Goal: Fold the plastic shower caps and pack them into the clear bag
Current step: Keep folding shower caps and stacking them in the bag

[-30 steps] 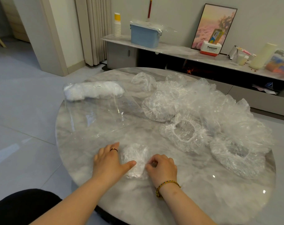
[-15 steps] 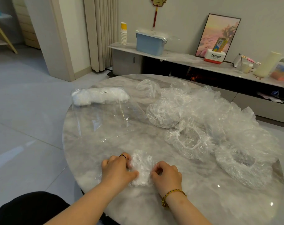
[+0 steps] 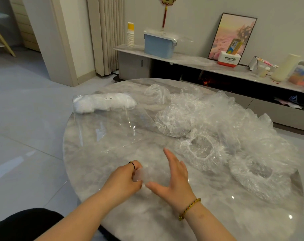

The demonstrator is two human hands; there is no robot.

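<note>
A folded shower cap (image 3: 141,175) is gripped in the curled left hand (image 3: 123,178); beside those fingers, the right hand (image 3: 173,180) is held edge-up, fingers straight and released.

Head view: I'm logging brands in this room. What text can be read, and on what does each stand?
"Panasonic": on the white-and-red box on the shelf.
Small print under it: too small to read.
Carton behind the box: print blurred.
Label on the bag: too small to read.
Wall hanging: cut off, unreadable.
</note>
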